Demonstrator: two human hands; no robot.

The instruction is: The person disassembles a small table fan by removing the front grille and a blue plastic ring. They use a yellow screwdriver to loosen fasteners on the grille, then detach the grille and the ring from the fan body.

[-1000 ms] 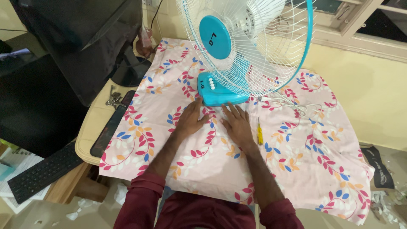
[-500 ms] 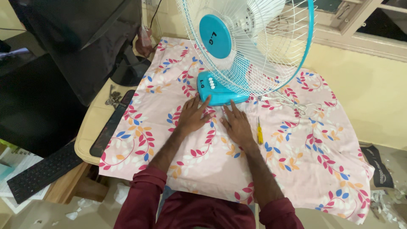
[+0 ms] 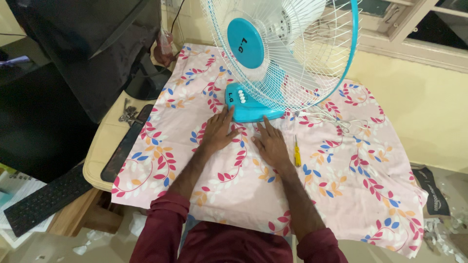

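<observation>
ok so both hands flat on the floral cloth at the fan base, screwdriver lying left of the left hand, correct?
Not quite. The yellow screwdriver lies just right of the right hand, not left of the left hand. The head view shows it. Both hands do rest open on the floral cloth at the fan base.
</observation>
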